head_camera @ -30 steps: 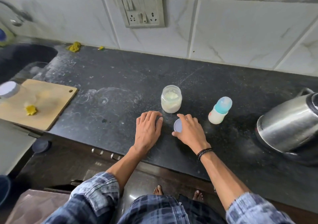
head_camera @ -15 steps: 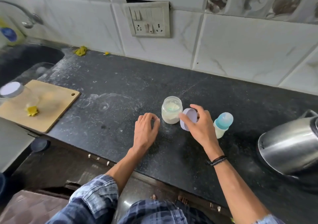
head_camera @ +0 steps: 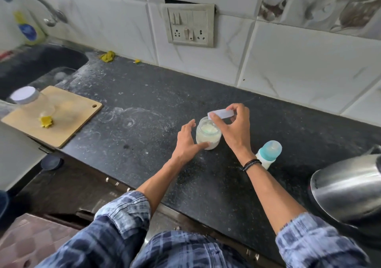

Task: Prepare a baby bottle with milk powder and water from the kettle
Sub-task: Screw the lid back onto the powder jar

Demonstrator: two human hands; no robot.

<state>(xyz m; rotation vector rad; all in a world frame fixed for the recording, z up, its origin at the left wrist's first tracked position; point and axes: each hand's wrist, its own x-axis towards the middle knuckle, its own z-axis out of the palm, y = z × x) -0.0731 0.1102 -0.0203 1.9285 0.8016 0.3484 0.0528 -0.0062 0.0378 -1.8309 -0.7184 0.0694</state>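
The lavender lid point(head_camera: 221, 114) is pinched, tilted, in the right hand point(head_camera: 235, 127) just above the open milk powder jar point(head_camera: 208, 135); the left hand point(head_camera: 185, 142) is spread loosely beside it, thumb touching, nothing clamped. The capped baby bottle point(head_camera: 269, 152) stands just beside the right wrist. Were the lid pressed down askew, the unbraced jar could be tipped — powder spilled, bottle knocked.

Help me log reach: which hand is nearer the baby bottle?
Right. The right hand holds the lid over the jar, beside the baby bottle; the left hand touches the jar, farther away.
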